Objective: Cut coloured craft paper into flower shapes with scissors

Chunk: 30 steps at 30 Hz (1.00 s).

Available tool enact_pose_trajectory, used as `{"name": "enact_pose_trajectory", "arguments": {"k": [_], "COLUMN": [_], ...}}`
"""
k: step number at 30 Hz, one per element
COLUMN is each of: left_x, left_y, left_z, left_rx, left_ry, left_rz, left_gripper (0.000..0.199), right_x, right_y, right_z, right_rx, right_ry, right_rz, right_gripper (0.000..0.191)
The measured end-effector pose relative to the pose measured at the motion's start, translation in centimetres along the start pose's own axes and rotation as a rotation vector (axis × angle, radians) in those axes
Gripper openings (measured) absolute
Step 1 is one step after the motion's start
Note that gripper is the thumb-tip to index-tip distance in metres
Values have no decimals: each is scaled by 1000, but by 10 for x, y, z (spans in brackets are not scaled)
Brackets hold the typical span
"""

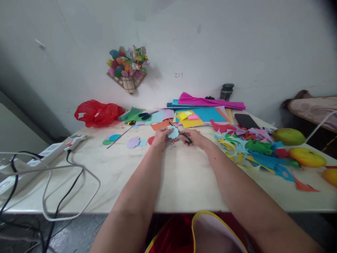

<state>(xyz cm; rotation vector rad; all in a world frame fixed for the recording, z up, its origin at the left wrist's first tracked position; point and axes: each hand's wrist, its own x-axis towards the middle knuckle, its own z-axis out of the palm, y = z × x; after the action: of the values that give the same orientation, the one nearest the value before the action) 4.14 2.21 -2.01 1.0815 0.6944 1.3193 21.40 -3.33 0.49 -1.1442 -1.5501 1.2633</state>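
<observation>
Between finger and thumb of my left hand (161, 137) is a light blue paper cutout (173, 132) with a wavy edge. My right hand (195, 138) is closed round the handles of dark scissors (186, 137). Their blades point up and left, against the right side of the cutout. Just left of my hands lie a red paper piece (151, 140), a lilac scalloped cutout (133, 142) and another light blue cutout (142, 142). Small dark scraps are scattered on the table under my hands.
Paper scraps (237, 144) and mangoes (306, 157) cover the right side, near a dark phone (246, 121). Coloured sheets (202, 114), a red plastic bag (98, 113) and second scissors (144, 115) lie at the back. A power strip (39, 161) with loose cables occupies the left.
</observation>
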Motion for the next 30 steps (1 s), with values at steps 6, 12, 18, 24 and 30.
{"name": "enact_pose_trajectory", "arguments": {"k": [6,12,18,24,30], "left_x": [-1,-1,-1,-2,-4], "left_y": [1,2,2,2,4], "left_z": [1,2,2,2,3], "left_rx": [-19,-12,-25,-33,-31], "left_ry": [-6,1,-16,-30,-36], "left_rz": [4,8,10,8,-5], "left_gripper": [33,33,32,33,32], "right_x": [-4,-4,-1,-1,-2], "right_y": [-6,-7,-3,-1,0], "right_z": [4,4,1,-1,-3], "right_rx": [27,17,-12,-22,-16], "right_ry": [0,-1,-18,-58,-72], "right_rz": [-7,3,24,3,0], "right_gripper": [28,26,24,24,26]}}
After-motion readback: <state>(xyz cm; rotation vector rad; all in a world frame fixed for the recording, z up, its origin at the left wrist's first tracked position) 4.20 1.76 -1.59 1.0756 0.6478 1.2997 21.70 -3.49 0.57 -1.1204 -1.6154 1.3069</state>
